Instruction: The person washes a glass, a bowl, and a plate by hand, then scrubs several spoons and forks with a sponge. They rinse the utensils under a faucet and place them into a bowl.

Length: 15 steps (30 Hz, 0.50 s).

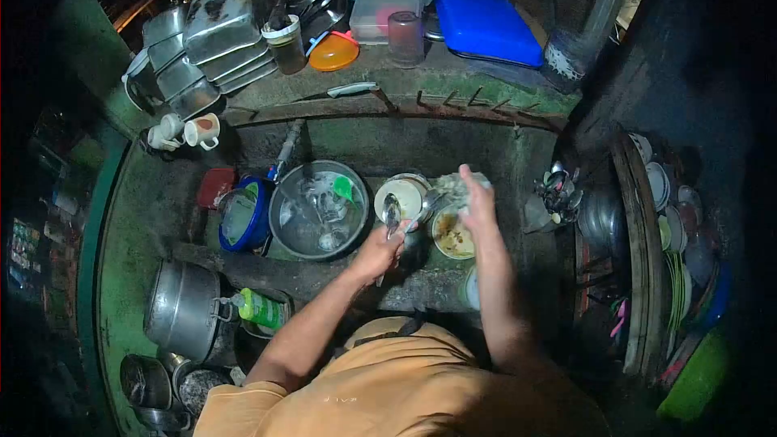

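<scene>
My left hand (379, 254) is closed around a spoon (392, 209), its bowl pointing up and away from me. A second spoon (430, 201) slants right from the same grip. My right hand (479, 202), a little blurred, is at a pale crumpled scrubbing cloth (455, 186), close to the second spoon's bowl. Under the hands, a pale round dish (396, 197) sits in the sink trough. Below my right hand is a bowl with brown food residue (453, 235). Left of my hands, a grey basin (283, 239) holds sudsy water, utensils and a green item (344, 187).
A blue tub (261, 226) stands left of the basin, beneath a tap pipe (289, 146). A large pot (178, 307) and a green bottle (261, 307) are at lower left. Metal pans (222, 20) and a blue case (490, 28) line the back ledge. Dishes fill the right rack (635, 251).
</scene>
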Tool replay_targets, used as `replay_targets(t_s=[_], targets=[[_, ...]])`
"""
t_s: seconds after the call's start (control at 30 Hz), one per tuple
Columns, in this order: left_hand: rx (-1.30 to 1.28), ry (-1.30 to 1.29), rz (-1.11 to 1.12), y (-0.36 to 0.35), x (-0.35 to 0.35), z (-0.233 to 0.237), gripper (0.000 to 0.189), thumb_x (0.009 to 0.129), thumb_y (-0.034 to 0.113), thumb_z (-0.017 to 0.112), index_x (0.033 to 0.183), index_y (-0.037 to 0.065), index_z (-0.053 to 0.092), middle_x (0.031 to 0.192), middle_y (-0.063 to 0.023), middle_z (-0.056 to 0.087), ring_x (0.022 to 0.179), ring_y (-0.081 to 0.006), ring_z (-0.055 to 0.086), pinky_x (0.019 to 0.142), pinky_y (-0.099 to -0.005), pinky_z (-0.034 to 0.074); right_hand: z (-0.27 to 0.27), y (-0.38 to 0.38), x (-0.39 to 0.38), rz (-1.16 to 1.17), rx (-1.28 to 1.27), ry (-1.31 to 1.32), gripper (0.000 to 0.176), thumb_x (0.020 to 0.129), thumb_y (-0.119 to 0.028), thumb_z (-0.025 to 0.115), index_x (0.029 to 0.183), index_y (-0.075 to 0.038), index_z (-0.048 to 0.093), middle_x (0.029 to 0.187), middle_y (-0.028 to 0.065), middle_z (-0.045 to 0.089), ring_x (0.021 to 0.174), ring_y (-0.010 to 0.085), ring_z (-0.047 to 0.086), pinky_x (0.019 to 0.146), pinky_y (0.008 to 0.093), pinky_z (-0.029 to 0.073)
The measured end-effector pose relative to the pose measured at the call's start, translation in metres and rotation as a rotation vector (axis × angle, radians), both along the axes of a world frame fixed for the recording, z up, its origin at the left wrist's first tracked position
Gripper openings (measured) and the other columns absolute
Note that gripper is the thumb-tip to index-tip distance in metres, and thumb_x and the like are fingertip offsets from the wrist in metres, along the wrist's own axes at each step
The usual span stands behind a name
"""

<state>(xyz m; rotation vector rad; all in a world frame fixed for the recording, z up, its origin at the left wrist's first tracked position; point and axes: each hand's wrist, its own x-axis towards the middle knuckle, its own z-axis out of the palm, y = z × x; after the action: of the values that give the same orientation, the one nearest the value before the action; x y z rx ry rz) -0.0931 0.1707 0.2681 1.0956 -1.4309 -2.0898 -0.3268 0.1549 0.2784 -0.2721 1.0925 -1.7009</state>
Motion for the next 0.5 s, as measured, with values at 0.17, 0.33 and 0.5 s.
replay_targets(t_s=[0.17,0.33,0.5], targets=[[-0.255,-0.093,0.026,0.016,-0.012,0.000,0.038,0.096,0.016,0.042,0.132,0.005,0.048,0.074,0.0013,0.050,0.068,-0.0087,0.045,0.063,-0.0250,0.039,-0.007,0.024,0.000,0.178,-0.114,0.068,0.019,0.079,-0.012,0.072,0.092,-0.003,0.061,0.093,0.0128,0.066,0.079,0.0215,0.065,0.070,0.0364,0.053],[-0.576,-0.111,0.063,0.035,-0.021,0.004,0.032,0.097,0.017,0.042,0.123,0.004,0.055,0.075,-0.0002,0.052,0.070,-0.0115,0.049,0.066,-0.0275,0.043,-0.018,0.018,0.007,0.240,-0.098,0.148,0.023,0.077,-0.005,0.070,0.097,-0.003,0.059,0.090,0.0068,0.063,0.080,0.0196,0.063,0.068,0.0347,0.053],[-0.180,-0.088,0.140,0.040,-0.016,0.009,0.031,0.097,0.020,0.043,0.119,0.003,0.057,0.079,-0.0042,0.057,0.073,-0.0156,0.053,0.071,-0.0320,0.045,-0.021,0.026,-0.008,0.094,-0.152,-0.274,0.024,0.083,-0.005,0.063,0.106,-0.005,0.058,0.087,0.0076,0.064,0.077,0.0203,0.064,0.067,0.0364,0.054]])
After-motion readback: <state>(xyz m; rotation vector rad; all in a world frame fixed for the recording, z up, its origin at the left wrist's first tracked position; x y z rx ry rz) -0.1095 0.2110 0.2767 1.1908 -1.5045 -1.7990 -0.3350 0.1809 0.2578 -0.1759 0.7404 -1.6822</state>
